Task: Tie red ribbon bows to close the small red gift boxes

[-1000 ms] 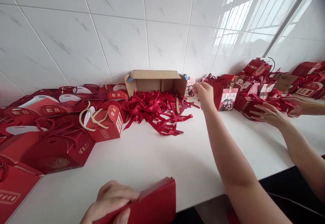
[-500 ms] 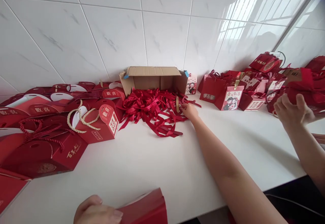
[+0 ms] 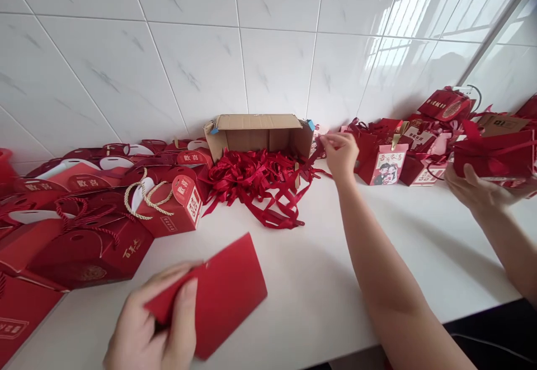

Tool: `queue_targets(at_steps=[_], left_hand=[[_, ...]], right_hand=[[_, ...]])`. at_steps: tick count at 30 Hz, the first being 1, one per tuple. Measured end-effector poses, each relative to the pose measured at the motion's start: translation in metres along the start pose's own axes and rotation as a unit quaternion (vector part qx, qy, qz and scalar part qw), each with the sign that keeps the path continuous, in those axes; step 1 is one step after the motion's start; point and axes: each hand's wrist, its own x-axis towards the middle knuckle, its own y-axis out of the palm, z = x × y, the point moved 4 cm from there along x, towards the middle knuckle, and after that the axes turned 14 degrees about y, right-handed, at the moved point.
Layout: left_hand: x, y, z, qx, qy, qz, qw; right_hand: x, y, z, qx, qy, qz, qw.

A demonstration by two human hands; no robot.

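Red carton [image 3: 230, 296] is gripped by the left hand [image 3: 136, 328], its long axis slanting forward-right from this nearer hand, while the right hand [image 3: 344, 157], farther ahead, pinches a ribbon [image 3: 320, 149] beside the ribbon pile [image 3: 247, 174].

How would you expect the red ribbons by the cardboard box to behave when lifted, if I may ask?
The red ribbons will probably hang floppy, since they lie in limp loops. Others may drag along, because many overlap. Their sheen hints they could be slippery.

Ribbons [image 3: 251, 171] in and before carton [image 3: 255, 121], boxes [image 3: 174, 205] left, more boxes [image 3: 388, 166] right
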Motion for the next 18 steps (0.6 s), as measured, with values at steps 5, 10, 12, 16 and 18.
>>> queue_targets(at_steps=[5, 10, 12, 16, 18], left_hand=[[0.059, 0.034, 0.031, 0.006, 0.023, 0.152, 0.988], [0.106, 0.059, 0.060, 0.111, 0.099, 0.251, 0.957], [0.126, 0.062, 0.056, 0.151, 0.095, 0.264, 0.948], [0.166, 0.043, 0.009, 0.048, 0.045, 0.144, 0.987], [0.176, 0.031, -0.018, -0.028, -0.014, 0.117, 0.993]], right_hand=[[-0.008, -0.049, 0.037, 0.179, -0.104, -0.099, 0.973], [-0.029, -0.069, 0.066, 0.314, -0.127, -0.025, 0.940], [-0.038, -0.068, 0.077, 0.378, -0.103, 0.057, 0.918], [-0.063, -0.056, 0.095, 0.439, -0.050, 0.237, 0.865], [-0.080, -0.052, 0.104, 0.446, -0.043, 0.295, 0.844]])
